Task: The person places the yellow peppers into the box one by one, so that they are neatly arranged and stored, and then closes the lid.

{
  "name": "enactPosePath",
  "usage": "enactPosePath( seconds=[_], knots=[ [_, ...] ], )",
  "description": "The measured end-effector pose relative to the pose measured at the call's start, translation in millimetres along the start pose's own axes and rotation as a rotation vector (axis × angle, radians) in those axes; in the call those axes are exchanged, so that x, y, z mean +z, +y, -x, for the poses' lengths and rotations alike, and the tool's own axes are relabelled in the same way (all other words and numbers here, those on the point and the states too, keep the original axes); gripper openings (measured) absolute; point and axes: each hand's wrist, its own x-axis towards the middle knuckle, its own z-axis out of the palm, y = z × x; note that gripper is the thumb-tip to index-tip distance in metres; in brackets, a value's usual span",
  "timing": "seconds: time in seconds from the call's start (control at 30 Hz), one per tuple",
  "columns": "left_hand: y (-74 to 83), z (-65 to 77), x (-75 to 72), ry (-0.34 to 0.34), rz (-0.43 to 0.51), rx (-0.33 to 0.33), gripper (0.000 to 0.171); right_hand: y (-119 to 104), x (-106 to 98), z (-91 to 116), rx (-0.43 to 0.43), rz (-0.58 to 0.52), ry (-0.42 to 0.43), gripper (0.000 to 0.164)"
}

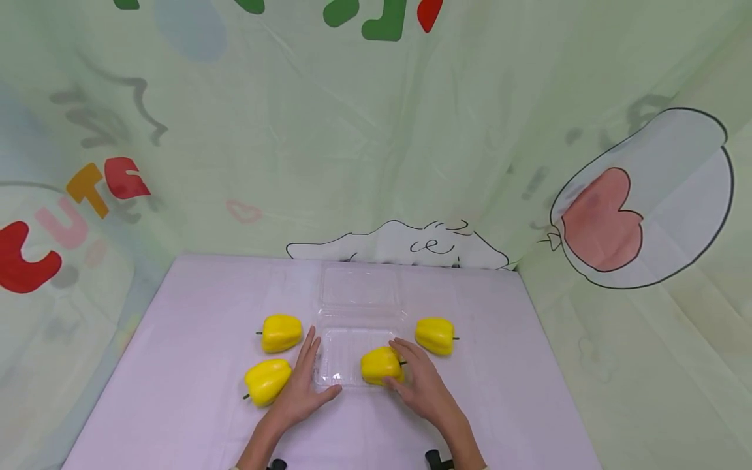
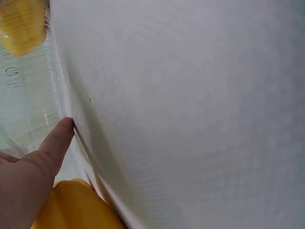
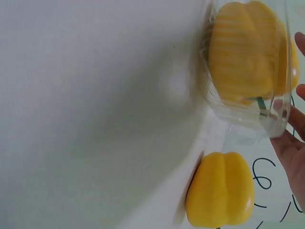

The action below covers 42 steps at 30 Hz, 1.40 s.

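A clear plastic clamshell box [image 1: 341,359] lies open on the table, its lid [image 1: 360,287] folded back toward the wall. In the right part of its base sits a yellow bell pepper [image 1: 378,365], stem to the right. My right hand [image 1: 424,385] holds this pepper, fingers at its far side and thumb at its near side. Through the box wall in the right wrist view, the same pepper [image 3: 243,52] shows. My left hand [image 1: 298,391] stretches along the left side of the box, fingers straight, fingertips right at the edge, holding nothing.
Two yellow peppers lie left of the box, one farther back [image 1: 282,333] and one beside my left hand [image 1: 267,382]. Another pepper [image 1: 435,336] lies to the right. Printed cloth [image 1: 352,143] walls in the pale table [image 1: 205,313] at the back and sides.
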Motion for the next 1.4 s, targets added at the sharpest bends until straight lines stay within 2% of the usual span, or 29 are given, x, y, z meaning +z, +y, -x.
enactPosePath(
  seconds=[0.17,0.27,0.57,0.8,1.17,1.4],
  knots=[
    [-0.9,0.2,0.4,-0.001,0.001,0.002,0.112,7.0,-8.9,-1.8,0.008,-0.083,0.054,0.063],
    [-1.4,0.1,0.5,-0.001,-0.003,0.001,0.112,11.3,-14.7,-3.8,-0.01,-0.085,0.084,0.059],
    [-3.8,-0.7,0.2,-0.006,-0.006,0.0,0.112,26.9,-35.7,-10.3,-0.028,0.051,0.166,0.054],
    [-4.1,-0.5,0.3,-0.007,0.006,0.001,0.112,47.1,-49.3,-20.0,-0.003,0.065,0.258,0.052],
    [-1.8,0.0,-0.3,-0.003,-0.001,-0.007,0.111,78.8,-47.0,-33.0,0.118,0.065,0.231,0.069],
    [-3.2,-1.2,0.3,-0.005,0.003,-0.01,0.112,93.4,-41.4,-36.4,0.147,0.029,0.205,0.074]
  ],
)
